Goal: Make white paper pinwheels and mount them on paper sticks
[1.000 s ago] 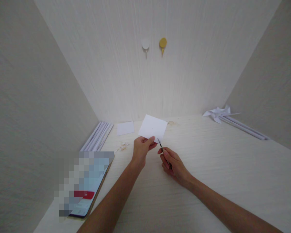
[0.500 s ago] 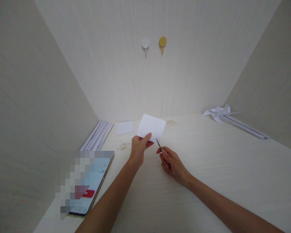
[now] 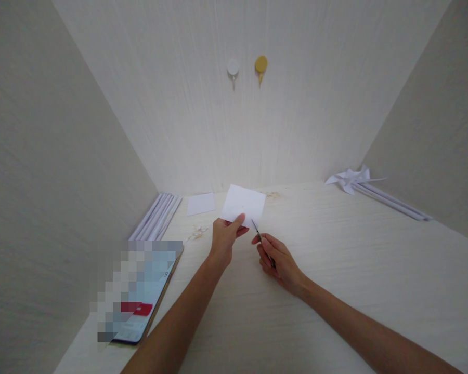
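A white square of paper (image 3: 243,202) is pinched by its near edge in my left hand (image 3: 225,238), thumb on top and fingers beneath. My right hand (image 3: 276,257) is closed around a small pair of scissors (image 3: 259,235), its handles mostly hidden by the fingers. The thin blades point up and left, with their tip at the paper's lower right corner. Whether the blades are cutting into the sheet I cannot tell.
Another white sheet (image 3: 201,203) lies by the back wall, beside several rolled paper sticks (image 3: 156,215). A phone (image 3: 148,296), partly pixelated, leans at the left. Paper pinwheels (image 3: 349,179) with sticks lie at the right. A white hook (image 3: 233,68) and a yellow hook (image 3: 261,65) are on the wall.
The paper has tilted very slightly, and both hands have shifted by a small amount. My grip on the paper and on the scissors is the same.
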A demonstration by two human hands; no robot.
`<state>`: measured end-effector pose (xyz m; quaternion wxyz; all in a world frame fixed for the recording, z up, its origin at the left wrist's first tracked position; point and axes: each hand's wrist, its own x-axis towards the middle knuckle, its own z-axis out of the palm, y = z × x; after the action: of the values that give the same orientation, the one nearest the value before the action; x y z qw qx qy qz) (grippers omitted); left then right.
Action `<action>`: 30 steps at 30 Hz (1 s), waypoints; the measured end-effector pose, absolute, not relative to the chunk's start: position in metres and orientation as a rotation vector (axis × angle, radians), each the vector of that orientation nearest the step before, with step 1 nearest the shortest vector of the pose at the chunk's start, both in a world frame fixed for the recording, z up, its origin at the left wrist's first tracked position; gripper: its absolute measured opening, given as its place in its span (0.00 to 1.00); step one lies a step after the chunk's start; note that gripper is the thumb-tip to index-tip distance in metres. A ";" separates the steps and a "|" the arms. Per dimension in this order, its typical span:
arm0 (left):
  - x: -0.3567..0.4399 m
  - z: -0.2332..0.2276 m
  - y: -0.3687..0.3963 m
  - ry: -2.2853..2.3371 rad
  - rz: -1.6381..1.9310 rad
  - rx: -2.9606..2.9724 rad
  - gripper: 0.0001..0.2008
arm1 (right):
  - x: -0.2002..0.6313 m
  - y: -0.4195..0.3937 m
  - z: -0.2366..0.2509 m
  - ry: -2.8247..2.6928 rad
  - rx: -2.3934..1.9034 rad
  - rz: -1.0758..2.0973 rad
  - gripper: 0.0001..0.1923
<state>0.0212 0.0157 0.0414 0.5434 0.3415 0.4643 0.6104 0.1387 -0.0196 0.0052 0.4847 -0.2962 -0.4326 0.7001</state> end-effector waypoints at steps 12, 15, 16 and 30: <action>0.023 0.042 0.014 1.132 1.419 0.855 0.11 | 0.138 -0.019 0.007 -1.022 -0.723 1.713 0.15; 0.024 0.041 0.013 1.137 1.423 0.860 0.11 | 0.138 -0.018 0.006 -1.028 -0.717 1.706 0.14; 0.024 0.041 0.013 1.135 1.424 0.859 0.11 | 0.138 -0.018 0.005 -1.031 -0.714 1.704 0.14; 0.025 0.040 0.012 1.114 1.436 0.817 0.11 | 0.138 -0.021 0.008 -1.039 -0.740 1.695 0.14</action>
<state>0.0247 0.0122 0.0404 0.5433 0.3444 0.4692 0.6050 0.1380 -0.0207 0.0080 0.4882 -0.3046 -0.4272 0.6974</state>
